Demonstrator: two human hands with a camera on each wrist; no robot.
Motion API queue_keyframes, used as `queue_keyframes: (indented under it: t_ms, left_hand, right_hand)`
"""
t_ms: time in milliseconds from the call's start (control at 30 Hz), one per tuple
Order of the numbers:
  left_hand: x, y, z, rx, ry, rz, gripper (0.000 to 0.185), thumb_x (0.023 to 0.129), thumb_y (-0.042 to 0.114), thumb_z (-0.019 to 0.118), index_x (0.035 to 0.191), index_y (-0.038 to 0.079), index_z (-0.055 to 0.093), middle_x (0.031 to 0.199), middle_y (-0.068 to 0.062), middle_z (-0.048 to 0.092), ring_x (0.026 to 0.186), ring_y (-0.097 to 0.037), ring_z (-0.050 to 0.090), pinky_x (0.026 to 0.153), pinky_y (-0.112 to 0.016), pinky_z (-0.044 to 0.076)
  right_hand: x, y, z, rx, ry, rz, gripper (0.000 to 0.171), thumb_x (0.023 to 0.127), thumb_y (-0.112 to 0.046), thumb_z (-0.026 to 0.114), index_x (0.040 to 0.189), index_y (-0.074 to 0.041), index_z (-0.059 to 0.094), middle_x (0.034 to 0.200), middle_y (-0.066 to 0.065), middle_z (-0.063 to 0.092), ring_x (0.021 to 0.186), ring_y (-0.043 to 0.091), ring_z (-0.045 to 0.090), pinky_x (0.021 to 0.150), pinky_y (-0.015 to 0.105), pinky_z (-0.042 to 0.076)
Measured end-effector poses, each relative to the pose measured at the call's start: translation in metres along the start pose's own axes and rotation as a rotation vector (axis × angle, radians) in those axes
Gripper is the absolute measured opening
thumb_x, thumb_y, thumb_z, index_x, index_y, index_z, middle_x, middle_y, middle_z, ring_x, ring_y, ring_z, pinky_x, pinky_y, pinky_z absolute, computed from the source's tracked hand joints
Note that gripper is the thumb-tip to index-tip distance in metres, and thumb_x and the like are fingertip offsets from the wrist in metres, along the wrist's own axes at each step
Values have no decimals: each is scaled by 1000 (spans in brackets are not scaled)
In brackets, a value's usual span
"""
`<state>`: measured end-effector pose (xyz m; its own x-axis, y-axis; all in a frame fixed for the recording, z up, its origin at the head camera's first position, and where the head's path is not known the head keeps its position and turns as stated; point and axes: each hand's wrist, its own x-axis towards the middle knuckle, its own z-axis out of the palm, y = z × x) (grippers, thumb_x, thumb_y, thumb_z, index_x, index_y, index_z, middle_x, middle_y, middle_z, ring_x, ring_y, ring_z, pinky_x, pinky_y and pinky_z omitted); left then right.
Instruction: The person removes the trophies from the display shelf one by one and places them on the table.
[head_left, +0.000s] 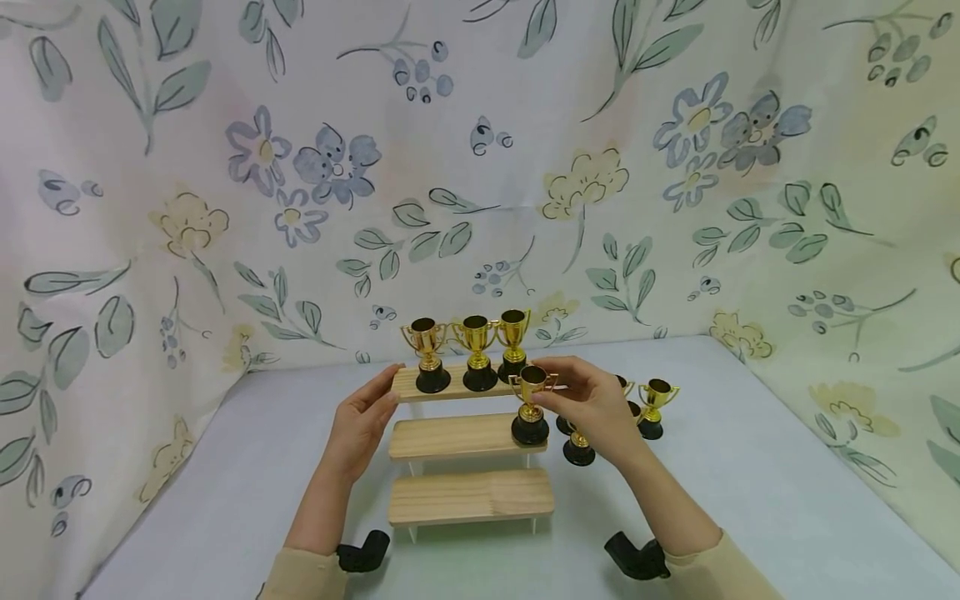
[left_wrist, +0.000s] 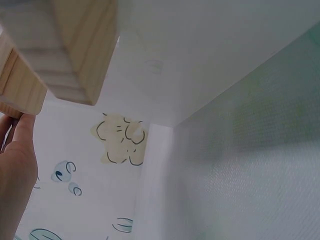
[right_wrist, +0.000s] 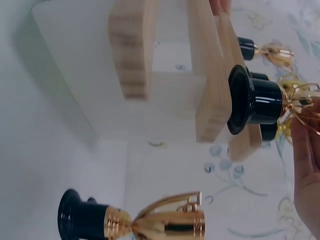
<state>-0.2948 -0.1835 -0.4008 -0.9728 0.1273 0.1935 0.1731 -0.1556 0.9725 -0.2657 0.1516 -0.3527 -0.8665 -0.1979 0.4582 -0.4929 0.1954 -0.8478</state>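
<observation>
Right hand pinches a small gold two-handled trophy cup with a round black base, fingers closed on it at cup level; left hand grips the left end of the top shelf, thumb in front, other fingers partly hidden behind. The held trophy is roughly upright at the right end of the middle shelf; whether its base touches the wood, cannot tell. Shelves belong to a three-step pale wooden display stand with white supports; bottom shelf sits lowest, nearest the person. Three matching gold trophies with black bases stand upright in a row on the top shelf, two close together at the right. More gold trophies stand on the white worktop right of the stand, some partly hidden behind the right hand; exact count unclear. Beige sleeves on both arms, black curved devices at both wrists. White cloth with printed flowers and leaves hangs behind.
</observation>
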Motion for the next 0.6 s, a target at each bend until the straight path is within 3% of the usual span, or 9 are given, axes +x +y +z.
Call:
queue_keyframes:
  t_ms: [333,600]
  left_hand:
    - [0,1,1,-24,16,-7,58,101,11,56,153,4,34,152,4,45,126,10,52,108,-9,41]
    - [0,2,1,-13,20,-10,58,101,12,56,153,4,33,148,9,48,126,11,51,107,-8,42]
  right_hand:
    - [-6,5,-30,-59,68,-27,39,86,-8,75,124,-5,65,98,-19,68,88,1,65,75,20,62]
    - [-9,10,-51,-70,105,5,41,87,-11,75,127,-5,64,96,-20,69,84,2,69,75,19,61]
